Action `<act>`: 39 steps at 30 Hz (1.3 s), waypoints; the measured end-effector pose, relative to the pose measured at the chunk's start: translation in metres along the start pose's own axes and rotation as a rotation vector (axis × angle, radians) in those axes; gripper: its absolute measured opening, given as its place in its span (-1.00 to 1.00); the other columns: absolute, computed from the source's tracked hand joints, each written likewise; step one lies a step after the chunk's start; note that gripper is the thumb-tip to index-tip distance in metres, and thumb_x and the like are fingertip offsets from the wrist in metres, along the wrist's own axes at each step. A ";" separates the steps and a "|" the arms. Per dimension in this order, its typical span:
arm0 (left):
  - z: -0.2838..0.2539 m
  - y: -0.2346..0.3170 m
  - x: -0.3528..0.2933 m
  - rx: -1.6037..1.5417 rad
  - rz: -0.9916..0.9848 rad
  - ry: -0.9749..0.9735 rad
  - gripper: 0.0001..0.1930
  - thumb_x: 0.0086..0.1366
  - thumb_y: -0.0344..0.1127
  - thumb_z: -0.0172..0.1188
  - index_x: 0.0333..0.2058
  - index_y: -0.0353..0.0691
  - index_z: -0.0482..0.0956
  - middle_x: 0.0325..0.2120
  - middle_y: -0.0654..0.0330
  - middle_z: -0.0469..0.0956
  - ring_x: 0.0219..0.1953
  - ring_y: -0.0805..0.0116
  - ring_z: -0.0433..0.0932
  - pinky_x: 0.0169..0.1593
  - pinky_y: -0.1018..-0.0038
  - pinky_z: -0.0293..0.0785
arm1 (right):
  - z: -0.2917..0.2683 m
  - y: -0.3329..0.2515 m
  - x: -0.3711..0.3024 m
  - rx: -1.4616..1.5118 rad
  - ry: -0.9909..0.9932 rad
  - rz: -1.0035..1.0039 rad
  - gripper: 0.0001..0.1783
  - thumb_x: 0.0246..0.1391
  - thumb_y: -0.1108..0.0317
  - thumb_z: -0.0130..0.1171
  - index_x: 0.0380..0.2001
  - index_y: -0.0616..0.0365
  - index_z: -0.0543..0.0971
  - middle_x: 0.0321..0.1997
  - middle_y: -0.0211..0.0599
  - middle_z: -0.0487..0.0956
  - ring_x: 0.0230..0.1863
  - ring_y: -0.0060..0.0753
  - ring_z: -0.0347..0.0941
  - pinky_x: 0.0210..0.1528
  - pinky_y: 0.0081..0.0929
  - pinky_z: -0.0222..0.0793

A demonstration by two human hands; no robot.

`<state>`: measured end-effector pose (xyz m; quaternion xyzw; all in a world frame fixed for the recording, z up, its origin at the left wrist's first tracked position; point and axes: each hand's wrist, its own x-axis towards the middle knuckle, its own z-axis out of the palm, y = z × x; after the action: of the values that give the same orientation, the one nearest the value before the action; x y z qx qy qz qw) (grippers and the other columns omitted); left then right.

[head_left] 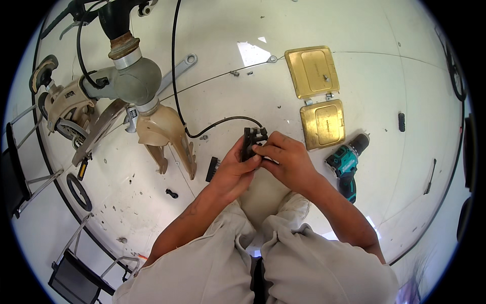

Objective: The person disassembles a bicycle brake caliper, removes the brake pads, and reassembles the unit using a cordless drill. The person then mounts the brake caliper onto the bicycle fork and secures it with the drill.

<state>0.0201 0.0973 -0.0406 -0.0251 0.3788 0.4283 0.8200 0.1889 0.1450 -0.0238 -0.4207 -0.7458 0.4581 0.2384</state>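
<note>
A small black brake caliper (248,144) with a black cable (223,120) running into its top is held in front of my knees. My left hand (234,172) wraps around it from the left and below, thumb pressed to its side. From the right, my right hand (289,158) pinches at the caliper with thumb and fingers; whether a smaller piece is between them is hidden. The cable loops left and up past a beige and grey bike frame (137,81) with a bare fork (164,129). Close to my left wrist lies a black ridged block (212,169).
An opened gold tin (324,124) with small screws lies right, beside a teal cordless drill (347,164). A wrench (185,65) rests behind the frame. A black grip-like piece (401,122) and a thin rod tool (431,177) lie far right. Chairs (76,278) stand left.
</note>
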 end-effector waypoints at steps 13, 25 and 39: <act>-0.008 -0.002 -0.002 0.534 0.108 0.297 -0.48 0.22 -0.55 0.22 0.16 -0.40 0.34 -0.01 0.13 0.51 -0.01 0.40 0.50 0.03 0.49 0.46 | 0.013 0.025 -0.002 -0.056 -0.091 0.045 -0.65 -0.23 0.46 0.37 -0.25 0.15 0.61 -0.35 -0.32 0.45 -0.33 -0.23 0.50 -0.34 -0.33 0.47; -0.038 0.009 -0.004 0.932 0.153 0.405 -0.77 0.25 -0.55 0.17 -0.11 -0.44 0.55 -0.32 0.17 0.60 -0.29 0.46 0.56 -0.18 0.54 0.51 | 0.032 0.027 0.000 -0.098 -0.077 0.027 -0.65 -0.28 0.37 0.43 -0.29 0.08 0.65 -0.36 -0.38 0.48 -0.35 -0.30 0.50 -0.34 -0.37 0.45; -0.016 0.038 0.054 0.952 0.264 0.314 -0.82 0.28 -0.51 0.08 -0.19 -0.49 0.54 -0.44 0.09 0.60 -0.43 0.43 0.58 -0.32 0.51 0.51 | -0.006 0.032 0.056 -0.083 -0.082 0.056 -0.63 -0.14 0.45 0.38 -0.16 0.10 0.64 -0.23 -0.34 0.51 -0.38 -0.35 0.51 -0.34 -0.45 0.45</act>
<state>0.0019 0.1522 -0.0764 0.3348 0.6503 0.2993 0.6128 0.1763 0.2026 -0.0514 -0.4317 -0.7612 0.4504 0.1770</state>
